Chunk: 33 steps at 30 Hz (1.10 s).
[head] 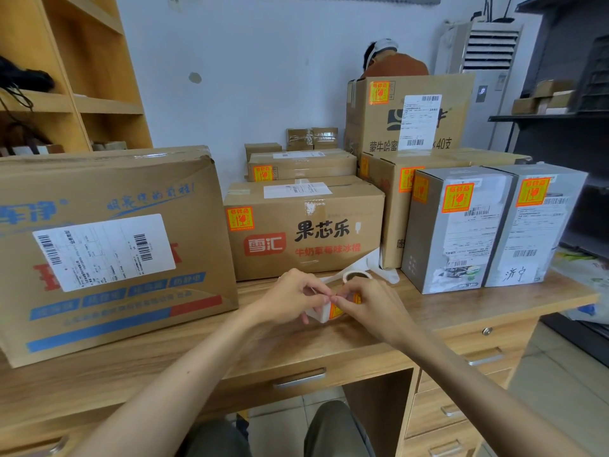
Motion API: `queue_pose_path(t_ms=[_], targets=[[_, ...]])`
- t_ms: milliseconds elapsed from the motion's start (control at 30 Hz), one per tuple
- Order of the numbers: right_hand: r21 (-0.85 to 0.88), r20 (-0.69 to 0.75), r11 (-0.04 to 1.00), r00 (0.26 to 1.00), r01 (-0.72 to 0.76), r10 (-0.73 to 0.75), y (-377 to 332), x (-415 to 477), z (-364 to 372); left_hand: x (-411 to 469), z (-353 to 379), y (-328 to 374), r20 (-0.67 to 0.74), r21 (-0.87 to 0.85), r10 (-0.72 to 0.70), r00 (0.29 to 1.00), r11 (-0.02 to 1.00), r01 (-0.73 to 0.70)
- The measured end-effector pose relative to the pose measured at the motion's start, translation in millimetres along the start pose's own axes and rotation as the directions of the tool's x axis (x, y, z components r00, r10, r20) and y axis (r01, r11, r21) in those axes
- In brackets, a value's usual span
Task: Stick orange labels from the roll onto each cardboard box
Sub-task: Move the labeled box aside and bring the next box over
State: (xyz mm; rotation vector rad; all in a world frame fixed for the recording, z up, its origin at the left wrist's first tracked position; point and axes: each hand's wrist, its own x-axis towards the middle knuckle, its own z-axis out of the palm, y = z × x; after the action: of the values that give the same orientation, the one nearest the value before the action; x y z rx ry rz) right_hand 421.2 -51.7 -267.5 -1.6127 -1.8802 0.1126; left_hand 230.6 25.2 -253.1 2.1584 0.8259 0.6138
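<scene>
Left hand (293, 298) pinches the white paper backing strip (315, 314), and right hand (372, 308) pinches a square orange label (336, 311) over the wooden worktop (461, 310). The large blue-printed cardboard box (108, 245), showing no orange label, lies at nine o'clock, nearer the left hand.

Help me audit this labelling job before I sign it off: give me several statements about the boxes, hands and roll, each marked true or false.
1. The big left box bears an orange sticker. False: its visible faces show only a white shipping label.
2. The left hand and right hand both pinch at the label roll above the desk. True.
3. The left grey box and right grey box are both already labelled. True.
4. The middle box has its orange label at the upper right. False: it sits at the upper left.
</scene>
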Motion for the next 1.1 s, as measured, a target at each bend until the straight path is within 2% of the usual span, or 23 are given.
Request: queue_pose_path(t_ms=[367,800,1100], targets=[[0.019,0.015,0.999,0.999,-0.028,0.028,-4,-1,-2,2,5,6,-0.043,-0.019,-0.003,0.999,1.000,0.003],[-0.020,-0.004,0.999,0.999,-0.032,0.032,-3,-2,2,-3,-1,14,0.058,0.100,0.049,0.997,0.993,-0.054],[0.002,0.006,0.999,0.999,-0.037,0.037,-3,-3,3,-3,2,10,-0.021,0.043,0.059,0.998,0.997,-0.058]])
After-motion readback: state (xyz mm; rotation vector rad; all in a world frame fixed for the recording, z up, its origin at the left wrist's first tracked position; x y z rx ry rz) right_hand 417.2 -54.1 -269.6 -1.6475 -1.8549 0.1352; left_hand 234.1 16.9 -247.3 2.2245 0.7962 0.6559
